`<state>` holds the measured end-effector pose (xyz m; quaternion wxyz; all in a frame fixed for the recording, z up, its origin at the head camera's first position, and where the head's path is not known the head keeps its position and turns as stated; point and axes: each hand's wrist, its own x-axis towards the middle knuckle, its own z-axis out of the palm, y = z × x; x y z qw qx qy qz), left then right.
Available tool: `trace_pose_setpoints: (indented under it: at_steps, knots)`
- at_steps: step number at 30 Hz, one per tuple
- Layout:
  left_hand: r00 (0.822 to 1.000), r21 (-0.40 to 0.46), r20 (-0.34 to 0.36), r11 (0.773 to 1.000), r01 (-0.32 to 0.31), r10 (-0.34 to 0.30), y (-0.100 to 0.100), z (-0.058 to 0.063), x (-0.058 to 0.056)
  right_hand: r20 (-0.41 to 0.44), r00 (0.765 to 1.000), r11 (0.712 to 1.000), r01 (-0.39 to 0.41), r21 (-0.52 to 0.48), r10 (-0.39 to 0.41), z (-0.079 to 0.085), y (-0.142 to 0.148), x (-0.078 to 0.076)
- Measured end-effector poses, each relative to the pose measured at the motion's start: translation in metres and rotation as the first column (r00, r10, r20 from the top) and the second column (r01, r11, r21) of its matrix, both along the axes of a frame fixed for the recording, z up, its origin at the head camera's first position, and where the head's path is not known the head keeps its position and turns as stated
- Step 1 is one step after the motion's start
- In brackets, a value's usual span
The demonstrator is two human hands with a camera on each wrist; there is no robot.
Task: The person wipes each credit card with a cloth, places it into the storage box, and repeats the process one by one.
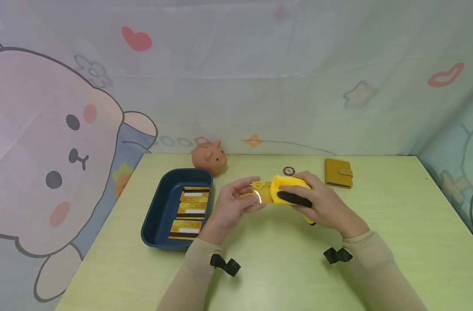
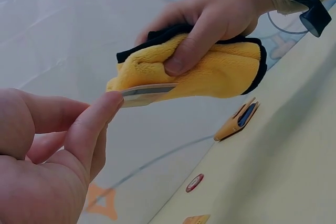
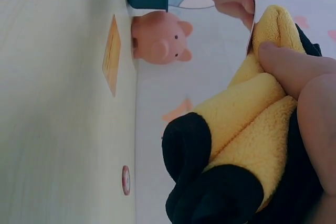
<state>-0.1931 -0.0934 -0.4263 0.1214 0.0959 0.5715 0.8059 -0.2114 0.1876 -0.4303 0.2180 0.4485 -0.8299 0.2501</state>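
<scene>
My left hand (image 1: 231, 203) pinches a yellow card (image 1: 263, 190) by one end, above the table. In my right hand (image 1: 323, 203) is a folded yellow cloth (image 1: 280, 183) with black edging, which lies against the card's other end. Seen from the left wrist, the cloth (image 2: 210, 74) bunches under the right thumb and covers part of the card (image 2: 149, 93). Another card (image 3: 111, 56) lies flat on the table in the right wrist view; the hands largely hide it in the head view.
A dark blue tray (image 1: 151, 231) at the left holds several yellow cards (image 1: 191, 209). Behind it stands a pink piggy bank (image 1: 209, 157). A red-rimmed round chip (image 1: 289, 171) and a mustard snap wallet (image 1: 337, 172) lie towards the table's back edge, before a printed curtain (image 1: 236, 86).
</scene>
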Motion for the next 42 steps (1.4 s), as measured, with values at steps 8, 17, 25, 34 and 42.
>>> trace_pose_setpoints:
  at_steps: [8, 17, 25, 34, 42]
  knots:
    - [1.0, 0.013, 0.006, 1.0, -0.017, 0.017, -0.004, 0.004, -0.001, -0.015, 0.999, 1.0, 0.029, -0.001, -0.029, -0.003, 0.008, -0.002]
    - [0.999, -0.013, 0.003, 0.999, -0.044, 0.044, -0.006, 0.004, -0.001, -0.01, 0.997, 0.997, 0.073, 0.032, -0.072, -0.002, 0.016, -0.004]
    - [0.995, -0.091, -0.026, 0.991, -0.094, 0.092, -0.007, -0.006, -0.005, -0.02, 0.994, 0.994, 0.108, 0.013, -0.108, 0.001, 0.021, -0.003]
    - [0.988, -0.207, -0.038, 0.966, -0.156, 0.151, -0.005, -0.009, -0.005, -0.005, 0.988, 0.988, 0.154, 0.005, -0.154, 0.008, 0.025, -0.001]
    - [0.979, -0.286, -0.113, 0.938, -0.198, 0.172, -0.006, -0.011, -0.006, -0.014, 0.991, 0.991, 0.134, -0.023, -0.134, 0.013, 0.025, -0.001]
